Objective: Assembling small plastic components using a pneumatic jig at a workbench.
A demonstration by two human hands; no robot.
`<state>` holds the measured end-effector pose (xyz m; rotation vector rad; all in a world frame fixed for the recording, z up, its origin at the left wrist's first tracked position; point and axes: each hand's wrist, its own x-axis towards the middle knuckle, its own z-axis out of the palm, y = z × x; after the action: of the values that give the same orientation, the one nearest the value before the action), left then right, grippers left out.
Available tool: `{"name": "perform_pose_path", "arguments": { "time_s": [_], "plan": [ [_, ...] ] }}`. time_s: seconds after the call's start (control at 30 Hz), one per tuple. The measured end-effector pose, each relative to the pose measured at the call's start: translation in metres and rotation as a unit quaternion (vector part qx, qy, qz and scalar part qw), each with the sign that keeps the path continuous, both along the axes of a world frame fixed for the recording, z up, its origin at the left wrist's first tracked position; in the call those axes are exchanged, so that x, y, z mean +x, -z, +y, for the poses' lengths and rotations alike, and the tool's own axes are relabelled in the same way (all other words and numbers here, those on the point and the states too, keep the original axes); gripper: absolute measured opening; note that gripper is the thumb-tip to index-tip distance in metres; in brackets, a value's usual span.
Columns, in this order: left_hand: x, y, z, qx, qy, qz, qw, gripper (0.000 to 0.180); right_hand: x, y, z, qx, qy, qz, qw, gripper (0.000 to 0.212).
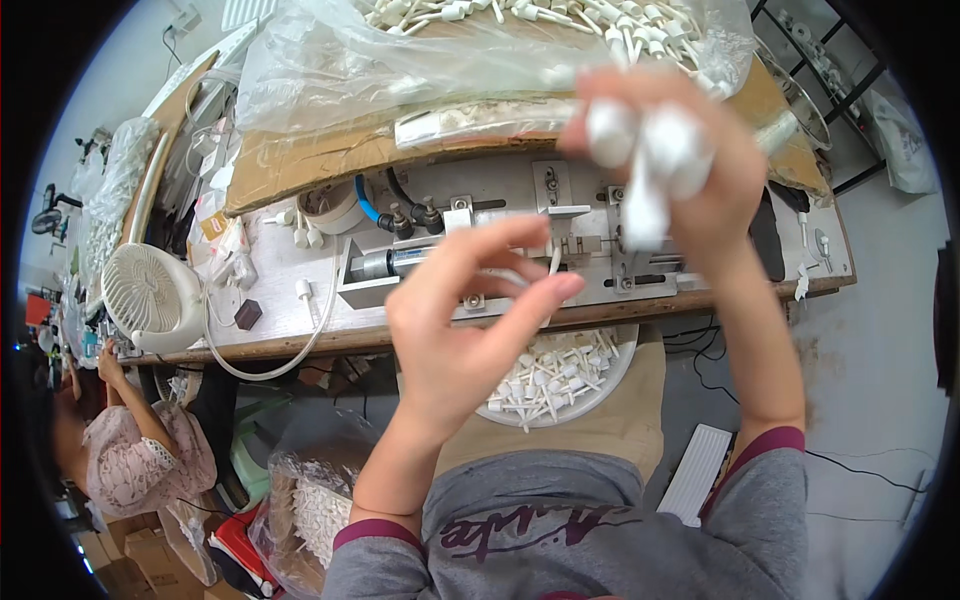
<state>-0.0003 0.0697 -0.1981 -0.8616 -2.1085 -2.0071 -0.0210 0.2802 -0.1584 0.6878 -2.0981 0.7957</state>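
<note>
My right hand (690, 165), smeared by motion, is raised over the right part of the bench with its fingers closed round several white stemmed caps (646, 205). Nearer the middle, my left hand (455, 325) curls in front of a metal fixture (590, 245). A thin white piece (555, 258) stands between its thumb and forefinger, seemingly pinched; the thumb covers part of it. Left of the fixture, a metal cylinder (375, 265) lies in a bracket, partly behind my left hand. Below the bench edge, a round white tub (622, 375) on my lap holds many stemmed caps.
A heap of stemmed caps (640, 25) lies on plastic sheeting (310, 80) over cardboard (290, 165) behind the fixture. At left stand a white fan (150, 295) and its cable. A bag of white parts (320, 510) sits lower left, near another person (140, 440).
</note>
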Motion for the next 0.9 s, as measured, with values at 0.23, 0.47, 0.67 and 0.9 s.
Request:
{"name": "perform_pose_path", "arguments": {
  "time_s": [0.23, 0.47, 0.67, 0.9],
  "plan": [
    [0.002, 0.020, -0.004, -0.075, 0.076, 0.034, 0.994, 0.040, 0.055, 0.060, -0.024, 0.080, -0.022, 0.047, 0.995, 0.038],
    [0.025, 0.043, 0.000, 0.034, 0.103, -0.111, 0.988, 0.036, 0.079, 0.079, -0.018, 0.080, -0.015, -0.011, 0.997, 0.036],
    [0.017, 0.051, 0.000, -0.250, 0.002, 0.146, 0.957, 0.033, 0.082, 0.095, -0.008, -0.016, 0.053, -0.013, 0.998, 0.036],
    [0.008, 0.055, 0.016, -0.411, -0.042, 0.291, 0.863, 0.028, 0.089, 0.109, -0.008, -0.134, 0.015, -0.013, 0.991, 0.037]
  ]
}}
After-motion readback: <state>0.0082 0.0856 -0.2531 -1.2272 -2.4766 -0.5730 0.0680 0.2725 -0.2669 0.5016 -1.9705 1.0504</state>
